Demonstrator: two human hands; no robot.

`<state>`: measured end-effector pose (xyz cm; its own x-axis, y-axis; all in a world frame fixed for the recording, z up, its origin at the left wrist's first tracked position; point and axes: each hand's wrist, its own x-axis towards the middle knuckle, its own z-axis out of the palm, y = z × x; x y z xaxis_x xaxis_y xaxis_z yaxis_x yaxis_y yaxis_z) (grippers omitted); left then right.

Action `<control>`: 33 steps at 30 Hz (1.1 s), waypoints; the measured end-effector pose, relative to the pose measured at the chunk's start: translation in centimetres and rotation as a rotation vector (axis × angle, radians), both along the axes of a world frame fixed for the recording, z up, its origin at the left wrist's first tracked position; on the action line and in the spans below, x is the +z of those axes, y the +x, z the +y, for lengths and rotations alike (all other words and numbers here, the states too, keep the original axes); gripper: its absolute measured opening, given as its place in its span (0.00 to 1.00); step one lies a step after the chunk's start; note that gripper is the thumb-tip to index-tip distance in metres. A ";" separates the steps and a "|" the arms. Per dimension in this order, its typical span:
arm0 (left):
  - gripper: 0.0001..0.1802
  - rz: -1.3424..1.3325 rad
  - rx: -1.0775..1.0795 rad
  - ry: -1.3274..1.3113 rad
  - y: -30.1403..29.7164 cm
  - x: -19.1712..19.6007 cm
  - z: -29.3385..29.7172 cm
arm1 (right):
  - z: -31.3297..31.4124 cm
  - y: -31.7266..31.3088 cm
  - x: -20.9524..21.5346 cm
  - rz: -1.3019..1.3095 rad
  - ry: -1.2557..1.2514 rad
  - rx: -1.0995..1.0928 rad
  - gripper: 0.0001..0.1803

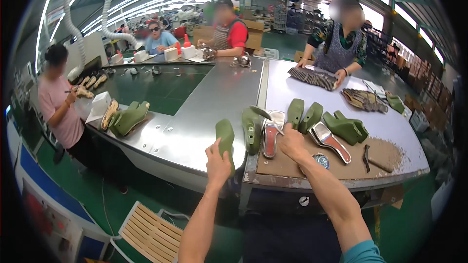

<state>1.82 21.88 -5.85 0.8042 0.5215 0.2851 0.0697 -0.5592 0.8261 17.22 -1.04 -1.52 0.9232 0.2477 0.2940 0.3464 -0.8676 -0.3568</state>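
My left hand (218,163) is closed round a green shoe last (224,134), held toe up over the metal table's near edge. In my closed right hand (291,142) is a hammer-like tool (261,112) with a curved grey head and thin pale shaft; its exact kind is unclear. The tool hangs over a silver shoe piece with a red sole (269,141). Just left of that piece, another green last (252,131) stands on the table. A second silver shoe piece with a red sole (334,143) lies right of my right hand, among several green lasts (312,118).
A hammer (368,158) and a round bluish container (321,161) lie on the brown board (292,167). Across the table a co-worker handles a ribbed dark stack (314,78). More lasts (129,118) lie at left near a person in pink. A slatted chair (151,231) stands below.
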 end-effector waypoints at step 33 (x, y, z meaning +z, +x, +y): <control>0.30 -0.471 -0.114 -1.176 -8.1 -6.8 -16.7 | -16.7 -15.5 -4.2 -0.047 0.038 0.560 0.33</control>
